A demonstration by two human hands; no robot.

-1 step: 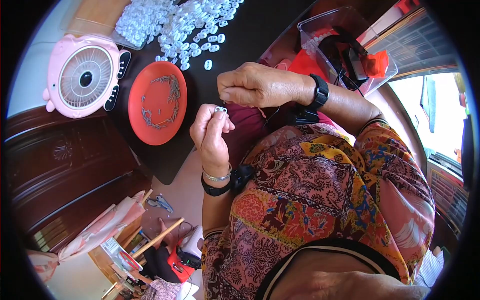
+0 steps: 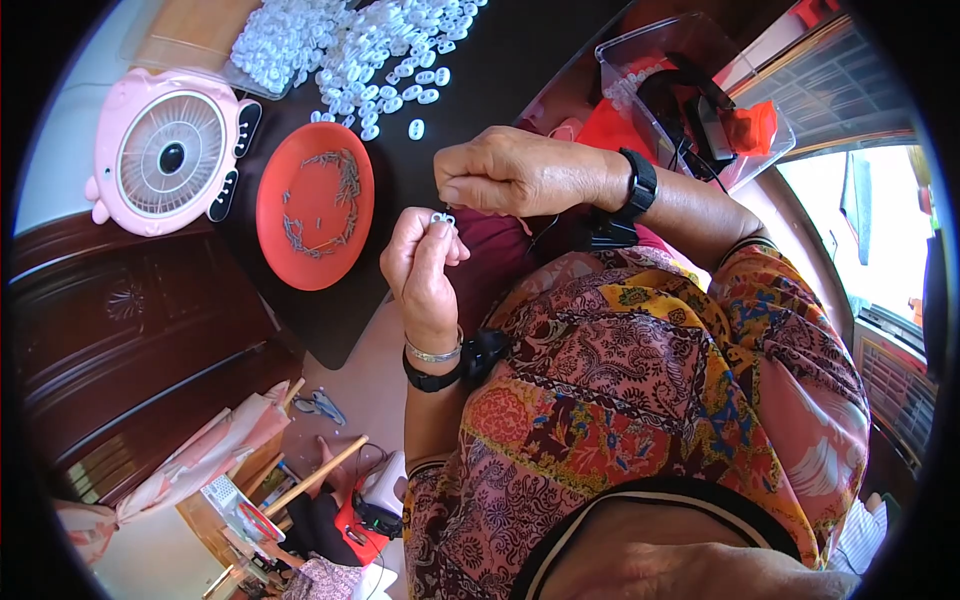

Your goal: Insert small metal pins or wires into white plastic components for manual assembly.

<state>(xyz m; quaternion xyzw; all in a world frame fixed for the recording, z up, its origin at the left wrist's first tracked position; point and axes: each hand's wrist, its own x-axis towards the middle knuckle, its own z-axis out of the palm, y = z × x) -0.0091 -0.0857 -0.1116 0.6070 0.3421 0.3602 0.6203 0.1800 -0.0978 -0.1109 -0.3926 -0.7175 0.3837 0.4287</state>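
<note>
My left hand (image 2: 425, 270) is closed, pinching a small white plastic piece with two holes (image 2: 442, 218) between thumb and fingertips. Just above it, my right hand (image 2: 500, 172) is closed too, thumb pressed against the curled fingers. A tiny dark tip seems to show below its fingers, too small to name. The hands are close but apart. To their left, an orange-red plate (image 2: 275, 235) holds many small grey pin-like pieces (image 2: 347, 185) and lies on the dark table (image 2: 520, 50). Beyond it spreads a heap of similar white two-holed pieces (image 2: 370, 45).
A pink animal-shaped fan (image 2: 170, 158) stands left of the plate. At the right, a clear plastic bin (image 2: 770, 165) holds dark and red things. Dark carved wooden furniture (image 2: 120, 300) is at the left, with a wooden pole (image 2: 315, 475) and a red item (image 2: 355, 530) below.
</note>
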